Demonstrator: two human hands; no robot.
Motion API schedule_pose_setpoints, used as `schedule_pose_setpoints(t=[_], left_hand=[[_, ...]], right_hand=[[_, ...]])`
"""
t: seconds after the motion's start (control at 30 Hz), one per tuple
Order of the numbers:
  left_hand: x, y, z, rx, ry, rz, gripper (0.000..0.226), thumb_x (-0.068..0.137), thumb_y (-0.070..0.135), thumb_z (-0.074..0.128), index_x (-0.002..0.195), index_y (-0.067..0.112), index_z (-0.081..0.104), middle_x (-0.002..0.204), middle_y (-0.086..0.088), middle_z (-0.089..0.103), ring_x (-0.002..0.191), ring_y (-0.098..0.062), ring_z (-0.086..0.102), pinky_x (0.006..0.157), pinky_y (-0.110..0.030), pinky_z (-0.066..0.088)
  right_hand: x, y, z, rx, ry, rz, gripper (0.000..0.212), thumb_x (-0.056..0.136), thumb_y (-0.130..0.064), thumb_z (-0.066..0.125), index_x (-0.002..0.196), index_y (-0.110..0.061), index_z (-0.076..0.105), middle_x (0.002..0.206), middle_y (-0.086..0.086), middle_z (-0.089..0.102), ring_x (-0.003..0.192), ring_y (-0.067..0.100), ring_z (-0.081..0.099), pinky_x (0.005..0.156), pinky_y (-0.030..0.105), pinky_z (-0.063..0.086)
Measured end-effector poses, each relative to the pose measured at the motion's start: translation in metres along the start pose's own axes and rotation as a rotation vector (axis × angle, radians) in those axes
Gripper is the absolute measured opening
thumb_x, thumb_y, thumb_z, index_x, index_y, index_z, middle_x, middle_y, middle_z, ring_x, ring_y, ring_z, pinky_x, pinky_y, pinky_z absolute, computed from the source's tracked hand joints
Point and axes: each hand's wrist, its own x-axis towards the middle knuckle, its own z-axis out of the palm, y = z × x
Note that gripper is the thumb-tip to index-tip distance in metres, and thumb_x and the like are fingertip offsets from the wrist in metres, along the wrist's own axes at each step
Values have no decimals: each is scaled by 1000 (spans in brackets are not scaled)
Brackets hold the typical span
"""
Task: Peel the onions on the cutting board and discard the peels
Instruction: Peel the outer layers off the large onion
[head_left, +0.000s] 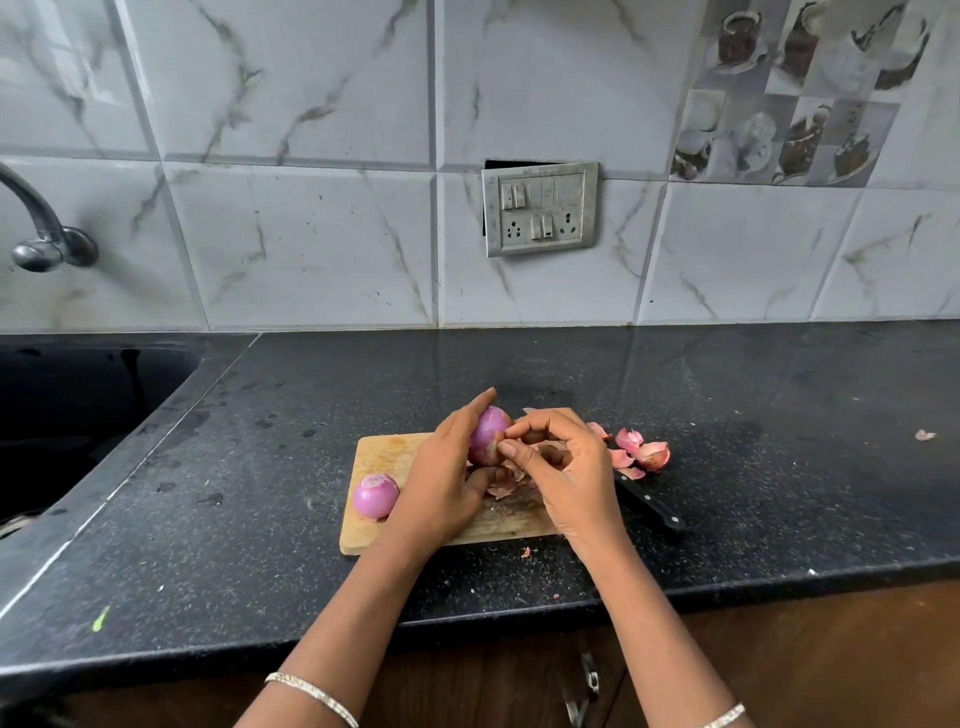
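At the far left we see the dark sunken sink (78, 405) let into the speckled black stone counter (260, 519), with a curved steel tap (47, 234) above it. Moving right we come to the pale wooden cutting board (379, 452), where a peeled purple onion (375, 496) sits near its left edge, bare and glossy. Next comes our left hand (441, 488), fingers curled round a second purple onion (488, 434) and holding it just above the board. Our right hand (563, 467) meets it from the other side, thumb and forefinger pinching a thin flap of skin on the onion's lower right side. To do this step well, we judge it best to keep the left grip firm but not crushing, pull the flap along the curve and not straight out so it comes off in one strip, and turn the onion a little after each pull. Loose papery pink-brown peels (506, 486) lie on the board under our hands, and more curled pink peels (641, 452) lie on the counter just right of the board. A black-handled knife (652, 506) rests beside them, partly hidden by our right wrist. All these peels are yet to be discarded.
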Motion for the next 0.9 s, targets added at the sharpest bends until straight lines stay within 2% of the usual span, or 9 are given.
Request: schedule_pose_setpoints(t=[0.07, 0.17, 0.27, 0.4, 0.5, 0.7, 0.9], left_hand=[[-1, -1, -1, -3, 28, 21, 85, 81, -7, 72, 154, 23, 40, 138, 4, 53, 123, -4, 48, 99, -19, 47], [-1, -3, 0, 26, 47, 58, 87, 77, -10, 74, 153, 21, 44, 134, 8, 51, 119, 3, 45, 99, -4, 37], [-2, -3, 1, 35, 64, 75, 88, 75, -12, 72, 152, 22, 45, 135, 9, 49, 119, 7, 43, 98, -6, 40], [-2, -3, 2, 59, 89, 81, 92, 73, -16, 69, 152, 24, 46, 139, 3, 51, 120, 7, 42, 94, 0, 36], [-3, -5, 3, 70, 99, 84, 93, 72, -16, 70, 152, 26, 46, 139, 5, 49, 122, 7, 41, 95, 1, 33], [-4, -6, 3, 64, 110, 91, 95, 72, -14, 72, 151, 32, 48, 141, 6, 50, 127, -3, 48, 97, -3, 37], [-3, -11, 4, 93, 95, 116, 95, 73, -5, 82, 149, 39, 48, 139, 7, 51, 125, -4, 50, 97, -3, 38]], right_hand=[[0, -2, 0, 0, 6, -6, 16, 80, -7, 84, 85, -19, 76, 93, -6, 67, 85, 16, 68, 68, 31, 54], [-1, -5, 1, -12, 9, -18, 19, 80, -6, 83, 85, -22, 75, 91, -5, 68, 86, 16, 69, 70, 33, 55], [0, -5, 1, -38, 16, -31, 19, 80, -6, 83, 85, -22, 75, 90, -6, 69, 84, 16, 69, 72, 32, 55], [0, -4, 0, -27, 5, -6, 14, 81, -8, 83, 85, -19, 75, 88, -5, 69, 80, 16, 69, 72, 30, 55], [0, -5, -1, -30, -3, -10, 13, 81, -8, 83, 85, -17, 75, 89, -2, 69, 80, 15, 69, 73, 27, 55], [1, -6, 0, -45, -9, -20, 12, 81, -8, 83, 86, -13, 74, 89, -1, 69, 79, 14, 69, 74, 24, 53], [1, -3, -4, -75, -56, -19, 10, 86, -10, 79, 87, -15, 71, 90, -3, 67, 83, 16, 67, 78, 26, 52]])
